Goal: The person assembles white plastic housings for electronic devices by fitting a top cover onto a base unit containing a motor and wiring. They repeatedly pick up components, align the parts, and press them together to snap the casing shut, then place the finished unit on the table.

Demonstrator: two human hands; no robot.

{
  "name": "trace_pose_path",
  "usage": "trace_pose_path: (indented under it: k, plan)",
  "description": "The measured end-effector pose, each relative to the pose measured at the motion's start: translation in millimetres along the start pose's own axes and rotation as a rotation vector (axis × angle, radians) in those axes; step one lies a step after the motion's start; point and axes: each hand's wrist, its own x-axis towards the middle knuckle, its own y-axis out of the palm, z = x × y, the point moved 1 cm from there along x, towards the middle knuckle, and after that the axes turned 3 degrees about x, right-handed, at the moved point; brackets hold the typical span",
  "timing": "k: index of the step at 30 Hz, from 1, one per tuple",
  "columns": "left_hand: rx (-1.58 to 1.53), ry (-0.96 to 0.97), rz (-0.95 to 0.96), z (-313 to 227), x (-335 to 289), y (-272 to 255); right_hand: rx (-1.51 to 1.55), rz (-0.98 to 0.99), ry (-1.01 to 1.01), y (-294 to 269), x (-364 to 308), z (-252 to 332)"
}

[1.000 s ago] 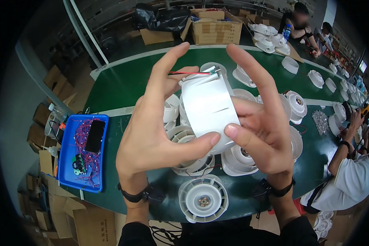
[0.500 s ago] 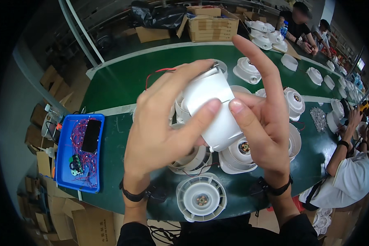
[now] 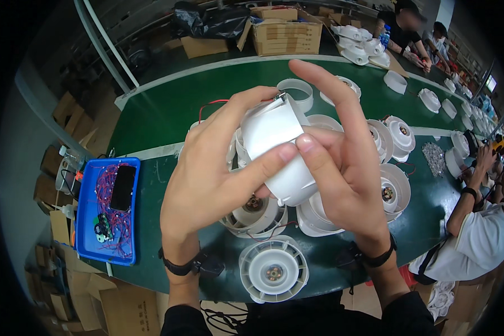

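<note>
Over there, the left hand [image 3: 204,173] and right hand [image 3: 350,176] both pinch a smooth, curved white plastic shell [image 3: 270,130], snug between them, above round, ribbed white housings [image 3: 274,273] on the shiny green desk [image 3: 162,126].

Soft light lay over the table [image 3: 168,106], with a pale sheen near its right edge, and brightened the smooth white part [image 3: 271,131] almost to blankness. Beyond the far edge, the black plastic bag [image 3: 210,22] sat in dimness, and a person's head [image 3: 410,14] was blurred. The table's edges bowed with the lens; black swallowed the view's corners.
</note>
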Motion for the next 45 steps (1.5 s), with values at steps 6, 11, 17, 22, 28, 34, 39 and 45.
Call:
trace_pose_path:
  k: [6,11,17,22,28,34,39,45]
  plan:
    - [0.027,0.222,-0.072,12.9,2.0,1.8,0.068,0.041,0.03,2.0,-1.4,2.3]
    - [0.095,0.262,-0.077,16.4,1.5,2.2,-0.136,0.088,-0.097,-3.4,-0.8,-7.4]
    - [0.145,0.272,0.041,9.7,-2.1,-19.9,-0.374,0.177,-0.125,-7.3,-1.8,6.7]
    - [0.33,0.222,0.305,4.9,-16.5,-35.9,-0.673,0.337,-0.241,-7.4,-3.4,2.1]
    - [0.396,0.15,0.233,19.8,-22.1,-72.1,-0.704,0.329,-0.449,0.9,2.8,-9.9]
    - [0.359,-0.218,-0.428,133.9,0.2,-138.8,-0.663,0.378,-0.549,-6.1,11.2,-10.7]
    - [0.451,-0.566,-0.429,267.3,8.2,-143.6,-0.666,0.511,-0.446,-3.2,8.2,-11.9]
    - [0.859,-0.61,-0.323,329.4,-8.0,-161.7,-0.687,0.505,-0.497,-0.2,6.2,-21.0]
